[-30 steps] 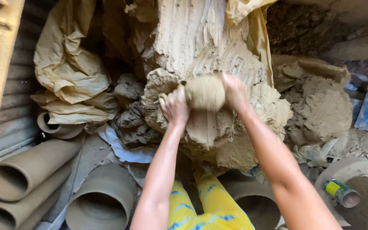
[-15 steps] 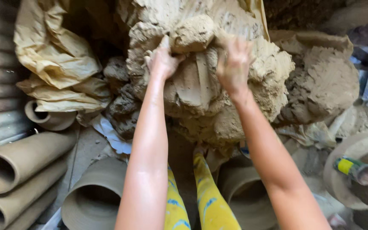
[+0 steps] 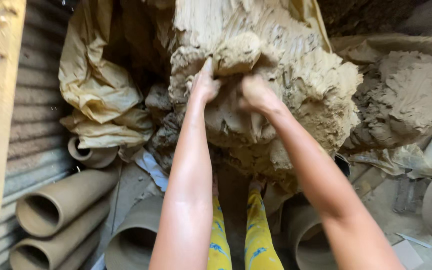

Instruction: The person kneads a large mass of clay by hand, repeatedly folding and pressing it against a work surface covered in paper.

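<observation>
While both bare hands press into the big grey-brown mound of wet clay (image 3: 286, 95), the left hand (image 3: 205, 85) has its fingers curled together under a rounded clay lump (image 3: 237, 52) that sits on the mound's upper front face. The right hand (image 3: 257, 94) digs in just beside it, fingers buried, so their spread cannot be told. This looks like the step of tearing a lump free; pulling it loose would call for a firm two-handed tug. Clay pipes (image 3: 61, 205) lie at lower left, crumpled yellowish plastic sheeting (image 3: 96, 90) above them.
</observation>
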